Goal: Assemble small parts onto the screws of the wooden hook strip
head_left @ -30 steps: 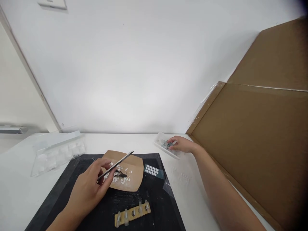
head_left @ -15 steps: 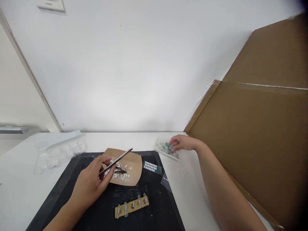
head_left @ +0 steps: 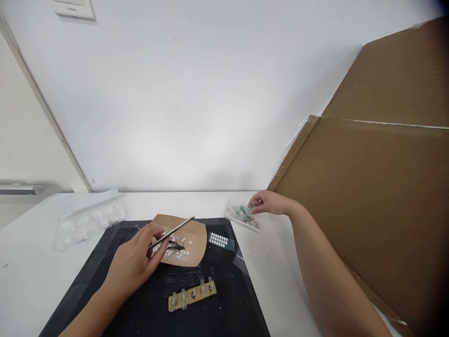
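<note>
My left hand [head_left: 135, 260] grips metal tweezers [head_left: 172, 232], their tips pointing up and right over a brown paper piece [head_left: 191, 238] strewn with small white bits. My right hand [head_left: 268, 203] reaches to the back right, its fingertips pinched on a small item above a clear plastic tray [head_left: 242, 216] of small teal and clear parts; what the fingers hold is too small to tell. A tan strip [head_left: 192, 294] with several clear nail tips on it lies near the front of the black mat [head_left: 140, 299].
A small sheet of white dots [head_left: 219, 240] lies on the mat's right side. A clear compartment box [head_left: 87, 217] sits at the back left on the white table [head_left: 21, 267]. Large cardboard sheets [head_left: 379, 196] lean along the right. A white wall stands behind.
My right hand has lifted slightly off the clear tray with its fingertips pinched. My left hand and the tweezers have stayed nearly still; the view shifted a little.
</note>
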Available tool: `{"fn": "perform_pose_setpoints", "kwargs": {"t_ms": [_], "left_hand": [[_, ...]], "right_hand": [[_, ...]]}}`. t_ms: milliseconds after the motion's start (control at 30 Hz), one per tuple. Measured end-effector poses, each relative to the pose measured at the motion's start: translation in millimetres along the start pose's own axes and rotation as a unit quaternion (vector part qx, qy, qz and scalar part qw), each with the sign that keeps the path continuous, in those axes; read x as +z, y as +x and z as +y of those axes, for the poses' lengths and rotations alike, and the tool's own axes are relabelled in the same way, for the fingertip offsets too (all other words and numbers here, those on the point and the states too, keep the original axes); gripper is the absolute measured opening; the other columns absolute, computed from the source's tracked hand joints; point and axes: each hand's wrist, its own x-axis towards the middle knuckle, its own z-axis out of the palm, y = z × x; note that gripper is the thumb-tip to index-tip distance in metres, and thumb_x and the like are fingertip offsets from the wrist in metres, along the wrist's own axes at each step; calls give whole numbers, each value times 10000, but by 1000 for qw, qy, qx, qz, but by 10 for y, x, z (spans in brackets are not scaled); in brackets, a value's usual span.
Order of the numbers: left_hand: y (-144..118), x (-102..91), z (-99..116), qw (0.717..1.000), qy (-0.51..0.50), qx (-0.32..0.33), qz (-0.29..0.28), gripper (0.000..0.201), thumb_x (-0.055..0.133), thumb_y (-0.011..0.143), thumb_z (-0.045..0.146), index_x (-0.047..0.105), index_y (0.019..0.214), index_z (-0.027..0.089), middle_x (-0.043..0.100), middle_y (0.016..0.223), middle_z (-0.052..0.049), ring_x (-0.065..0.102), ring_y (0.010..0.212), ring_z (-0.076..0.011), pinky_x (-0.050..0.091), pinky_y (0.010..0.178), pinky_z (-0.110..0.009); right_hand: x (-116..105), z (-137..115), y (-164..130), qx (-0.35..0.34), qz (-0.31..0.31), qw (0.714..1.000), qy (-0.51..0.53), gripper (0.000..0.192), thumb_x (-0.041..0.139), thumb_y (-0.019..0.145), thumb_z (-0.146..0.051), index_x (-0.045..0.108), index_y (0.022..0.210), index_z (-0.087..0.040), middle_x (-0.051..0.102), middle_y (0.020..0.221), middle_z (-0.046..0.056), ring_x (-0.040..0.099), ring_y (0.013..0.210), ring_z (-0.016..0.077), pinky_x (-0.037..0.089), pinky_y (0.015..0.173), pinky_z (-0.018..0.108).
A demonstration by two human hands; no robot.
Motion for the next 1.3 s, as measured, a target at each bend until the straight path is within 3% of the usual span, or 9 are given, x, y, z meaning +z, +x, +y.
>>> {"fn": "perform_pose_setpoints", "kwargs": {"t_ms": [267,367,533,633,867,1300], "left_hand": [[15,2,-38,999,29,2,24,203,566,1056,429,580,1130,241,752,977,-12,703,618,-149,519,579,-266],[19,-2,-49,998,44,-18,36,251,570,1047,451,580,1175,235,773,972,-28,734,655,-176,529,586,-270],[46,-30,-36,996,48,-44,62,360,557,1046,459,548,1320,226,788,891,-15,699,543,-172,487,531,-267],[56,-43,-29,996,59,-37,53,358,538,1059,442,531,1349,232,798,885,-7,700,543,-175,490,552,-268],[23,-4,-41,997,58,-49,23,417,563,1050,460,502,1408,254,816,936,-15,774,671,-221,503,581,-272],[17,-5,-7,994,6,-103,-31,446,566,1036,439,467,1407,211,793,924,-16,783,731,-236,485,615,-300]], "right_hand": [[132,-45,94,-4,-15,1000,-19,426,863,647,-602,804,834,-223,734,752,13,633,716,209,390,599,292],[156,-28,124,0,-15,1000,-15,434,856,655,-619,801,821,-222,764,782,27,667,747,227,417,602,295],[174,3,147,7,-14,1000,2,490,874,646,-622,803,910,-215,783,786,50,713,766,243,458,615,296],[167,19,136,11,-1,1000,9,540,884,645,-612,780,994,-213,781,799,50,700,718,222,459,601,290],[147,43,88,10,23,1000,-4,396,850,691,-553,690,833,-219,770,813,39,669,697,195,426,578,283],[176,-84,35,3,46,999,-5,410,766,815,-609,815,880,-207,793,881,71,691,800,227,476,642,293]]}}
